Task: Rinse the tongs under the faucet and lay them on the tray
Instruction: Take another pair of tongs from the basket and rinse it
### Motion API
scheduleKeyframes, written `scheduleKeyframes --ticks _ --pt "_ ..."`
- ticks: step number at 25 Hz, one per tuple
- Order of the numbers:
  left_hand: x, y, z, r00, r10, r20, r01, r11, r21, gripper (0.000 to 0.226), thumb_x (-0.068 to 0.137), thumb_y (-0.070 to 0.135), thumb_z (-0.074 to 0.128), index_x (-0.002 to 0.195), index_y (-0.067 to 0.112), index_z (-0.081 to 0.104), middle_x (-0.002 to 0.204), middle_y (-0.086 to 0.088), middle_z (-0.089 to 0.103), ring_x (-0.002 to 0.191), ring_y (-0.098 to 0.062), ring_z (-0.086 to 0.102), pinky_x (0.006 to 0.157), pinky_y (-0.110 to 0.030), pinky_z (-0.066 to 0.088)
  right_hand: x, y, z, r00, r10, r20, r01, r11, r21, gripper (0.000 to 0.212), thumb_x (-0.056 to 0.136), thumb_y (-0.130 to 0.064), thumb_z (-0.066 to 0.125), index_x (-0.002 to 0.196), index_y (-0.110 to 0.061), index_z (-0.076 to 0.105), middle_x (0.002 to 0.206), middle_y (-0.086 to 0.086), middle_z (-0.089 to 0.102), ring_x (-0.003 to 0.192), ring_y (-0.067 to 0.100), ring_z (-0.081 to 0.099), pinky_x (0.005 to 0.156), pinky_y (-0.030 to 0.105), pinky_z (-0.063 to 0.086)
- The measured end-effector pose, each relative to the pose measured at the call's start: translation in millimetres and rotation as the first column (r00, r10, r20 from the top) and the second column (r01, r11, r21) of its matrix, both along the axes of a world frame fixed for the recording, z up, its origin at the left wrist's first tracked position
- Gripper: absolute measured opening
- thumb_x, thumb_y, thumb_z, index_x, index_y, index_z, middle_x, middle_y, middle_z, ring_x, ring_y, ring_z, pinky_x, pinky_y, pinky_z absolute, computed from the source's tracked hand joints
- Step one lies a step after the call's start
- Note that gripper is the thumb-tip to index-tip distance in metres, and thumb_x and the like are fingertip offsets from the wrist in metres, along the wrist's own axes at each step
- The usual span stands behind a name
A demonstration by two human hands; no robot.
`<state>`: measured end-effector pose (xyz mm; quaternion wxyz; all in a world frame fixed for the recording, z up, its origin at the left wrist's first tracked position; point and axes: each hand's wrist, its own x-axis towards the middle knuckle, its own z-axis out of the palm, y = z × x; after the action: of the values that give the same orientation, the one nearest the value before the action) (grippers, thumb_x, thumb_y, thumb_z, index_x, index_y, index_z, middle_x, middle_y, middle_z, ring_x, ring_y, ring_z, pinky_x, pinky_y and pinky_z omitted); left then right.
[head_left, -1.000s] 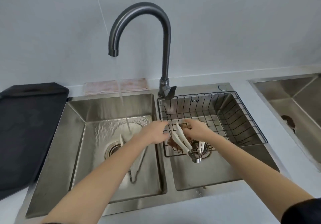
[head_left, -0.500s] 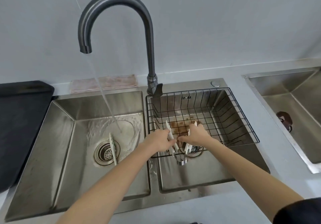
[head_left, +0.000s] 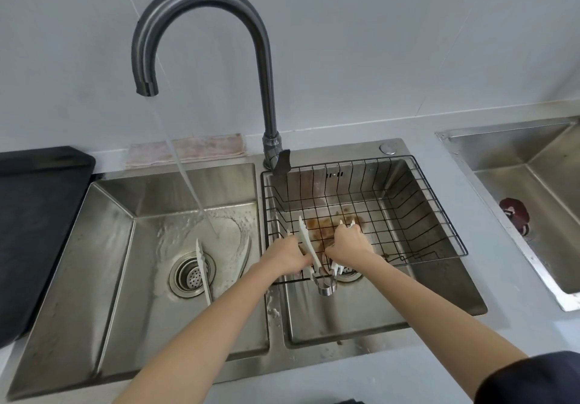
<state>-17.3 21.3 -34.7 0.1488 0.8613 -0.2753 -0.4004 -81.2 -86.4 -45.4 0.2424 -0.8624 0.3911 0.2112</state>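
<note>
A pair of white-tipped tongs (head_left: pixel 306 240) with a steel hinge loop is held over the front rim of the black wire basket (head_left: pixel 417 215) in the right basin. My left hand (head_left: pixel 287 256) grips one arm of them and my right hand (head_left: pixel 348 245) is closed on the other arm. A second pair of tongs (head_left: pixel 202 265) lies in the left basin across the drain (head_left: pixel 192 275). The grey gooseneck faucet (head_left: pixel 201 5) runs water into the left basin, away from both hands.
A black tray (head_left: pixel 37 215) lies on the counter to the left of the sink. A pinkish cloth (head_left: pixel 185 149) lies behind the left basin. A second steel sink (head_left: pixel 527 184) with a dark red object sits at the right.
Both hands stay on the white tongs at the basket's front rim, shifting slightly. Most of the change is my head moving, which shifted the sink and faucet in view.
</note>
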Motion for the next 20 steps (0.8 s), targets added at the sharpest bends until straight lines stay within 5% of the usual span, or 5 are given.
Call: scheduleKeyframes --ticks 6,9,15,18,20 --pt "-6.0 3.1 4.4 0.983 0.182 -0.021 -0.183 0.981 -0.062 0.037 0.085 0.02 0.055 0.112 -0.004 0.051 0.067 0.002 0.047 0.075 -0.019 0.053 0.064 -0.029 0.045 2.3 8.6 4.8 0.997 -0.029 0.074 0.029 1.0 0.004 0.041 0.088 -0.01 0.048 0.126 0.003 0.041 0.134 0.023 0.035 0.094 0.031 0.052 0.075 0.03 0.042" --pt "-3.8 4.8 12.0 0.967 0.253 0.036 -0.245 0.959 -0.142 0.038 0.085 0.018 0.055 0.115 -0.003 0.048 0.077 -0.002 0.05 0.071 -0.017 0.051 0.062 -0.025 0.041 2.7 10.6 7.6 0.987 -0.069 0.142 0.069 0.998 0.005 0.049 0.088 -0.01 0.048 0.132 0.004 0.033 0.132 0.023 0.036 0.105 0.036 0.054 0.074 0.032 0.041" --pt "4.9 17.9 26.6 0.899 0.424 -0.113 -0.435 0.831 -0.347 0.033 0.085 0.014 0.055 0.116 0.006 0.046 0.102 -0.005 0.055 0.087 -0.014 0.05 0.073 -0.023 0.041 3.0 19.8 23.0 0.945 -0.102 0.312 0.089 0.994 0.056 0.052 0.088 -0.013 0.051 0.132 0.006 0.029 0.132 0.024 0.036 0.097 0.034 0.053 0.074 0.032 0.042" --pt "8.5 32.6 28.7 0.848 0.495 -0.19 -0.527 0.746 -0.408 0.041 0.09 0.018 0.05 0.129 0.009 0.042 0.094 0.001 0.052 0.082 -0.012 0.051 0.059 -0.012 0.041 6.2 35.1 31.0 0.925 -0.072 0.374 0.057 0.997 0.051 0.053 0.09 -0.011 0.048 0.135 0.004 0.027 0.134 0.022 0.035 0.096 0.032 0.052 0.073 0.028 0.035" --pt "13.9 46.7 25.3 0.82 0.542 -0.183 -0.563 0.709 -0.424 0.044 0.092 0.024 0.049 0.131 0.007 0.041 0.091 0.002 0.053 0.081 -0.013 0.053 0.064 -0.016 0.044 8.5 48.1 31.6 0.906 -0.06 0.419 0.04 0.998 0.055 0.062 0.09 -0.011 0.049 0.142 0.003 0.019 0.137 0.021 0.033 0.107 0.032 0.054 0.074 0.027 0.038"
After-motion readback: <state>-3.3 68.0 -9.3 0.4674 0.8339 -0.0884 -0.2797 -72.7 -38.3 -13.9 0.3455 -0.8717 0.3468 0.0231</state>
